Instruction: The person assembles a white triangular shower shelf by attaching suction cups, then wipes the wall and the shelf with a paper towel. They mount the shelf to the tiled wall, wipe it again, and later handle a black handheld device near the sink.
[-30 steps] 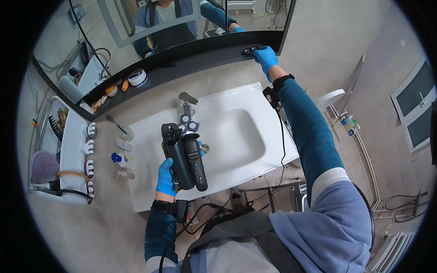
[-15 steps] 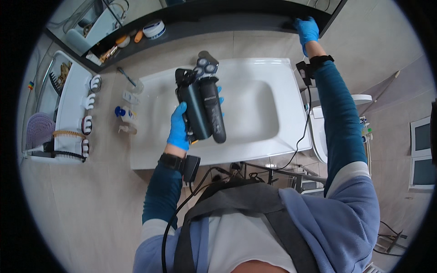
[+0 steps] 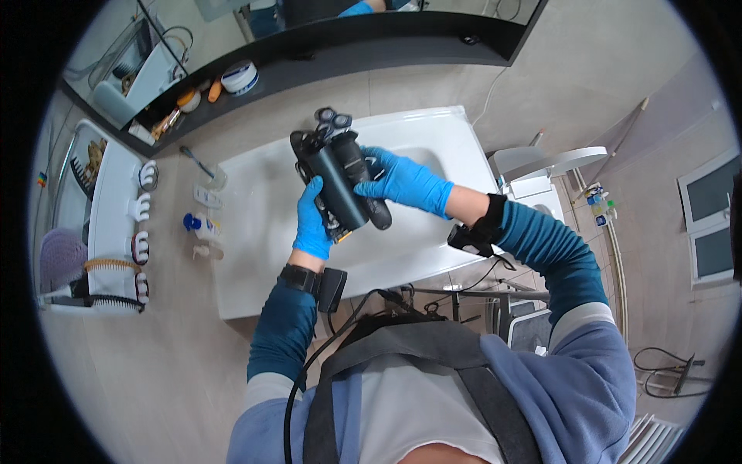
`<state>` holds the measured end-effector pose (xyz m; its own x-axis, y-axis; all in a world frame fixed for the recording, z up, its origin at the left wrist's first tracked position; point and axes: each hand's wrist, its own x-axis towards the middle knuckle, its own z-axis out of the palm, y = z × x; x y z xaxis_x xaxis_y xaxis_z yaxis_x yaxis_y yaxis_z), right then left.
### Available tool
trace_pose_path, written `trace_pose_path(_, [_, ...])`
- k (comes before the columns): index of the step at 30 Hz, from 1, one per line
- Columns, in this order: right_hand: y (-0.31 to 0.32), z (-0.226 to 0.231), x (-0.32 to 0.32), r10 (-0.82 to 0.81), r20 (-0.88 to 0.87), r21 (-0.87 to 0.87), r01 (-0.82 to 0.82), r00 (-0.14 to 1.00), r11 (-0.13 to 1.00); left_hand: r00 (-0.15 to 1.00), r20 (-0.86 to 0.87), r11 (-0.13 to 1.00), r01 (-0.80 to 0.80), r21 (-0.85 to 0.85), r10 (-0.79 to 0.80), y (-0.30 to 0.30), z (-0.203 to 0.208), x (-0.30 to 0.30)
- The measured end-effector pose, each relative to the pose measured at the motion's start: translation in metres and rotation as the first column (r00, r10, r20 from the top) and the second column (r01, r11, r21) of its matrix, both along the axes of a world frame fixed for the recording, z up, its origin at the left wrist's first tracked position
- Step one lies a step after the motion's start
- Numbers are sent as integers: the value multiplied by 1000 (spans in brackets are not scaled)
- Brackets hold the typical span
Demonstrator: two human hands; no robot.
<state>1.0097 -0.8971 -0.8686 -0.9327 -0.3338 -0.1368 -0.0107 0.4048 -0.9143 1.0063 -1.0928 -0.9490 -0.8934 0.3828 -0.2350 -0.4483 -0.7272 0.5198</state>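
Note:
My left hand [image 3: 313,224], in a blue glove, is closed around a bundle held over the white sink. In the bundle are a dark teal cylinder [image 3: 336,189] and a black electric shaver [image 3: 349,158] with round cutting heads at its top. Other black pieces are pressed along the cylinder's left side; their kind is unclear. My right hand [image 3: 410,182], gloved alike, reaches in from the right with its thumb across the shaver's body. Between its closed fingers shows a small black item that I cannot make out.
The white sink [image 3: 263,286] lies under both hands. A dark shelf [image 3: 348,54] below the mirror carries a white jar [image 3: 239,77] and small items. At left are a blue-topped pump bottle [image 3: 202,226], a toothbrush in a glass and a white rack [image 3: 112,193] with combs. A toilet [image 3: 533,185] stands right.
My right hand has come down from the shelf's right end to the shaver. My left hand still holds the bundle. The whole view has shifted slightly.

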Motion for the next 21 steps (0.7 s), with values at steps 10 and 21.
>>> trace_pose_path(10, [-2,11,1,-210,-233,-3,215,950,977,994,-106,993,30,118,-17,11,4,2])
trace_pose_path(21, [100,52,-83,128,-711,567,455,692,687,979,-107,910,201,363,-174,6,9,9])
